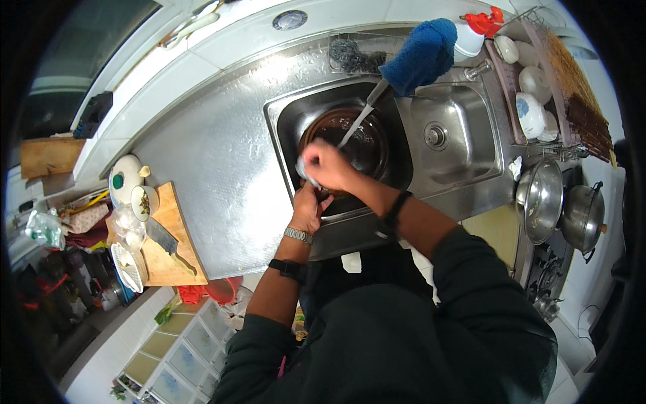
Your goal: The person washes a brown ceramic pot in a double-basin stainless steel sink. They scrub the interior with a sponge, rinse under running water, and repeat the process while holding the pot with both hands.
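My right hand is blurred and closed around a pale cloth or pad over the near left part of the large sink basin. Just below it, my left hand is at the basin's near edge, its thumb apart from the fingers. Something dark brown shows by its fingertips, but my hands hide most of it. A round, glossy brown vessel lies in the basin, partly behind my right hand. Water runs into it from a faucet spout covered higher up by a blue cloth.
A smaller basin adjoins on the right, below a dish rack with bowls. Steel wool sits in a wire basket behind. On the left, a cleaver lies on a cutting board. A steel bowl and pot stand right.
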### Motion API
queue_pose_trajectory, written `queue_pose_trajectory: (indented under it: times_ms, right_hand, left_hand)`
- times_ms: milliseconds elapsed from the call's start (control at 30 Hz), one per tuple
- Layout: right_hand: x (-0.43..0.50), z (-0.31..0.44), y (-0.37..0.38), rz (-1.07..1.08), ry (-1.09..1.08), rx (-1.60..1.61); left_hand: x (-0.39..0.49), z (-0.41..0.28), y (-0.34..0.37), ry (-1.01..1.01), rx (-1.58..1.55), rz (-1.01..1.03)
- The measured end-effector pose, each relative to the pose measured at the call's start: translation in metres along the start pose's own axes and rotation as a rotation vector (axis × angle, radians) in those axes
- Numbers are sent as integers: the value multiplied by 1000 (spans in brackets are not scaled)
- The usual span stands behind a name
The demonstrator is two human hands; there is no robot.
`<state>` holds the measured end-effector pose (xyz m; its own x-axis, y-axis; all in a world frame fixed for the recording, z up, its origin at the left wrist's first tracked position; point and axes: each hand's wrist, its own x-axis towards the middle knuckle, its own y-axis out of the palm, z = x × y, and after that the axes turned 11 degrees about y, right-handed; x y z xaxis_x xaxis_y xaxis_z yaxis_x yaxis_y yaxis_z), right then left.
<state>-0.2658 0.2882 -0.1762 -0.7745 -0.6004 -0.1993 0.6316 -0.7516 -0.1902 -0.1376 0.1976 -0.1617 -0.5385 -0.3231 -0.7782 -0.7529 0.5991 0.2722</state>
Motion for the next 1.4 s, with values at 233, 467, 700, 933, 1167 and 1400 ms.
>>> queue_pose_trajectory:
  times_ms: [233, 467, 700, 933, 1167, 1400]
  right_hand:
    - [52, -4, 29, -453, 850, 651]
    - [5, -56, -74, 911, 342, -736]
    - [45, -84, -92, 31, -494, -1587]
    - [25, -72, -69, 770, 149, -1475]
    - [19, -15, -19, 229, 608, 662]
    - [-8, 34, 20, -252, 35, -220]
  left_hand:
    - [8, 5, -9, 6, 65, 6]
    - [5, 7, -9, 14, 3, -4]
    - [1, 2, -8, 9, -4, 19]
    - [-6, -1, -2, 21, 10, 12]
    - [-7, 0, -2, 42, 48, 41]
    - [2, -2, -7, 25, -57, 107]
